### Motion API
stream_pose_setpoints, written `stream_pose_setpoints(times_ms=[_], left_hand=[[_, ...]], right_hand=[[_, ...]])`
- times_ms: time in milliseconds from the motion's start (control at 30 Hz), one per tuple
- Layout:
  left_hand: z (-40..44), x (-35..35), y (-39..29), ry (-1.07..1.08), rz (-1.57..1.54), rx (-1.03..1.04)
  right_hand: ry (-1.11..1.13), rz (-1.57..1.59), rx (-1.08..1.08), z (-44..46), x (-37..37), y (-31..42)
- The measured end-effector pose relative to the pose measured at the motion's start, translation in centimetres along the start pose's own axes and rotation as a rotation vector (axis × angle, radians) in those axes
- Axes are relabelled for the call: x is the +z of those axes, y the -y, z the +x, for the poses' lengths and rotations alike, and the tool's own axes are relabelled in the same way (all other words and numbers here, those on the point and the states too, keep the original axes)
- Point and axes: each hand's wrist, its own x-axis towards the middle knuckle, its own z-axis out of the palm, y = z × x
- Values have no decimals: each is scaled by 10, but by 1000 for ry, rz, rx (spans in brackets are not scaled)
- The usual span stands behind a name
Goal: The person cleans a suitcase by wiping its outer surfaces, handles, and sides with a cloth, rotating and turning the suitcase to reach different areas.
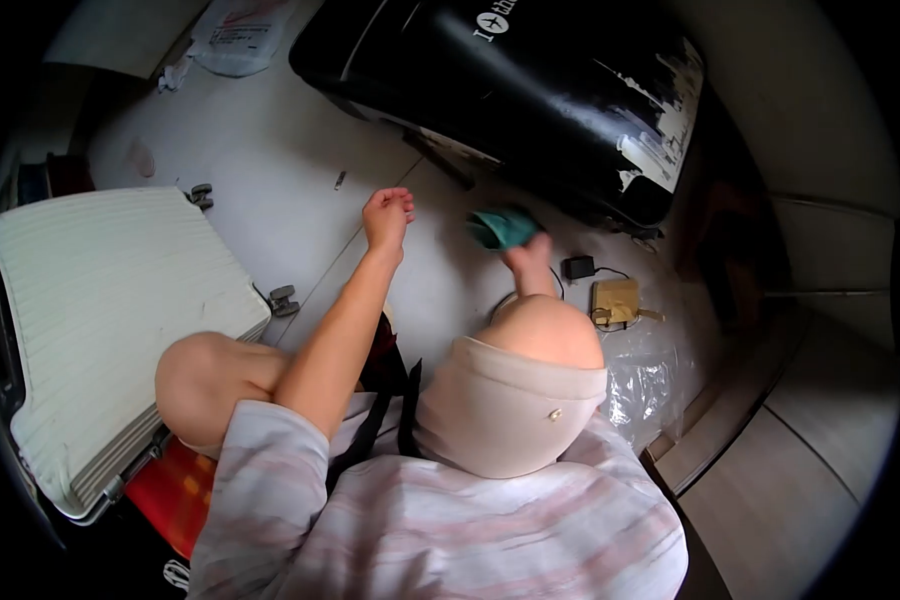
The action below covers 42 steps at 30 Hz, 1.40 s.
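Over the pale floor, my left hand (388, 216) is curled into a loose fist, with nothing visible in its fingers. My right hand (530, 255), blurred, extends beyond my right knee and grips a crumpled green cloth (503, 228). The cloth is just in front of a black suitcase (540, 90) with white lettering and a skyline print.
A white ribbed suitcase (120, 300) lies at the left, its wheels toward me. On the right are a black adapter (577, 267), a small tan box (615, 301) and clear plastic (640, 385). A printed plastic bag (242, 38) lies at the upper left.
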Motion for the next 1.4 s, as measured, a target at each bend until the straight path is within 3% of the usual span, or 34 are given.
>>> stream_pose_setpoints(times_ms=[67, 133, 300, 333, 400, 467, 500, 567, 600, 667, 733, 800, 867, 933, 967, 1067, 1133, 1200, 1333, 1400], left_hand=[[3, -6, -4, -23, -50, -32], [6, -17, -8, -39, -52, -43], [11, -22, -20, -103, -189, -88], [12, -20, -23, -103, -244, -93], [15, -14, -25, -90, -257, -100], [10, -13, -16, -86, -259, -128], [9, -12, -13, -71, -239, -121], [11, -10, -13, -52, -221, -112], [10, -10, -13, -70, -223, -127], [11, -10, -11, -81, -229, -150], [16, -7, -12, -95, -260, -147], [10, -7, 0, -61, -242, -150], [18, -1, 6, -49, -230, -191], [15, 0, 9, -55, -239, -208], [14, -2, 10, -61, -245, -231], [16, -14, 7, -145, -311, -205], [19, -21, 7, -228, -327, -224], [25, -30, 9, -303, -349, -237], [31, -44, 12, -272, -461, -299], [29, -44, 7, -245, -449, -301]], right_hand=[[86, 142, 203, 39, 23, -30], [-21, 112, 44, 10, 84, -35], [-102, 72, -198, 4, 24, 38], [166, -74, -198, 5, -4, 57], [138, -73, -233, -45, 21, 47], [43, -377, -132, -63, 24, 36], [-44, -164, -41, -44, 30, 27], [-6, -33, 14, -26, 72, 4], [-222, 12, 59, 0, 78, 10], [5, 33, 75, -47, 110, -7], [-30, -10, 55, -67, 98, 5], [464, -123, 169, -94, 77, 15], [312, -329, 130, -111, 86, 2], [205, -318, 97, -83, 96, -19], [327, -167, 282, -59, 95, -24], [339, -384, 134, -82, 139, -84], [462, -234, 359, -72, 140, -113], [383, -196, 372, -73, 147, -131], [297, 151, 385, -79, 145, -71], [292, -7, 251, -88, 132, -53]])
